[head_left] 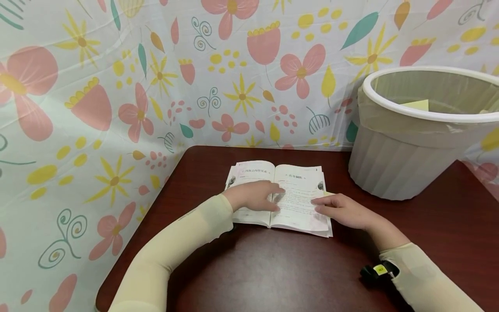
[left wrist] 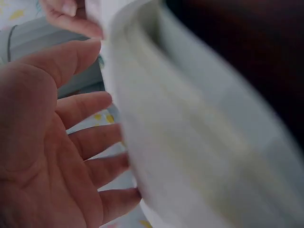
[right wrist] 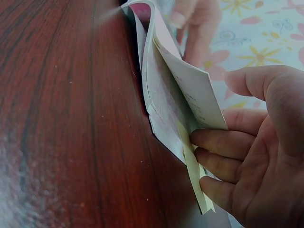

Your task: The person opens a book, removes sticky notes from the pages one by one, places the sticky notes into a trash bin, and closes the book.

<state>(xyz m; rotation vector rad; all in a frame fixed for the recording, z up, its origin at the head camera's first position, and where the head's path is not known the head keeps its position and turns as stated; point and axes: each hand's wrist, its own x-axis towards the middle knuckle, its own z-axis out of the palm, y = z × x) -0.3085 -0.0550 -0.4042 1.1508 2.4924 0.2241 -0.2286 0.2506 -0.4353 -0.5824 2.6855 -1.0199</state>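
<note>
An open book (head_left: 298, 197) with printed pages lies on the dark wooden table. My left hand (head_left: 255, 196) rests over its middle, fingers spread across the fold. In the left wrist view, the left hand's slightly bent fingertips (left wrist: 116, 133) touch the blurred pages. At the book's right edge is my right hand (head_left: 347, 210), its fingers extended onto the page. The right wrist view shows a lifted page (right wrist: 197, 88) against the right hand's fingers, the thumb apart from it. A pale yellow paper slip (right wrist: 195, 183) sticks out of the book beside those fingers.
A grey bin (head_left: 401, 147) with a white rim and clear liner stands at the table's right, a yellow paper (head_left: 419, 105) inside. Floral cloth (head_left: 241, 117) hangs behind and left of the table (head_left: 257, 268). A black device (head_left: 378, 271) sits at the right wrist.
</note>
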